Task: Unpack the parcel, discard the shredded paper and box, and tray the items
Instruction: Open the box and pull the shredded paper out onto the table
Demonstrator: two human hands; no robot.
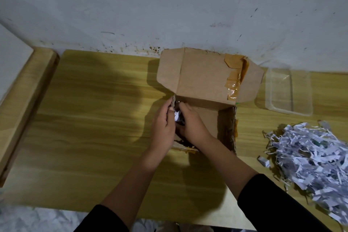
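Note:
A brown cardboard box point(211, 113) stands open in the middle of the wooden table, its lid flap point(205, 75) tilted back with torn tape on it. Both hands reach into the box's left side. My left hand point(163, 124) rests on the left wall, fingers curled around a bit of white shredded paper point(177, 116). Pressed close beside it, my right hand point(190, 124) has its fingers bent down onto the same paper. The rest of the box's inside looks bare cardboard; what lies under the hands is hidden.
A heap of white shredded paper point(310, 158) lies on the table at the right. A clear plastic tray point(288, 90) sits at the back right near the wall. A wooden board point(24, 103) borders the table point(84, 118) on the left.

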